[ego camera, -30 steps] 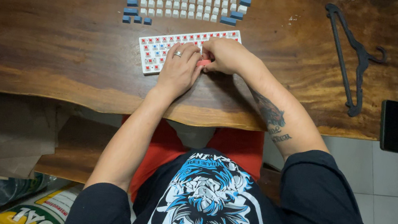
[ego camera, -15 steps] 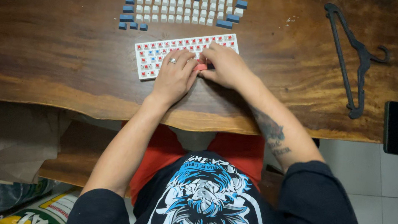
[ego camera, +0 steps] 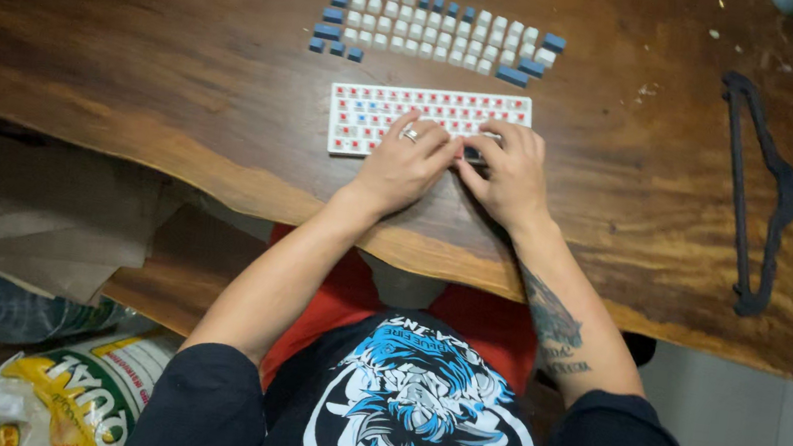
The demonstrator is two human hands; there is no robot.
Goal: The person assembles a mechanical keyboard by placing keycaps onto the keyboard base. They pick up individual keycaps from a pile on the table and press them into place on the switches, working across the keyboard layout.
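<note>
Both hands rest together on the white keyboard (ego camera: pixel 430 116) at the top middle, left hand (ego camera: pixel 404 158) flat, right hand (ego camera: pixel 514 172) pinching something small I cannot make out.

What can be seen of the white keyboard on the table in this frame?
The keyboard is a small white rectangular board, lying flat and slightly askew on the dark wooden table. Its keycaps are off, baring rows of red and a few blue switch stems. The left hand, wearing a ring, and the right hand rest on its lower right part, hiding it. Rows of loose white, blue and one pink keycaps lie just beyond it, apart.
</note>
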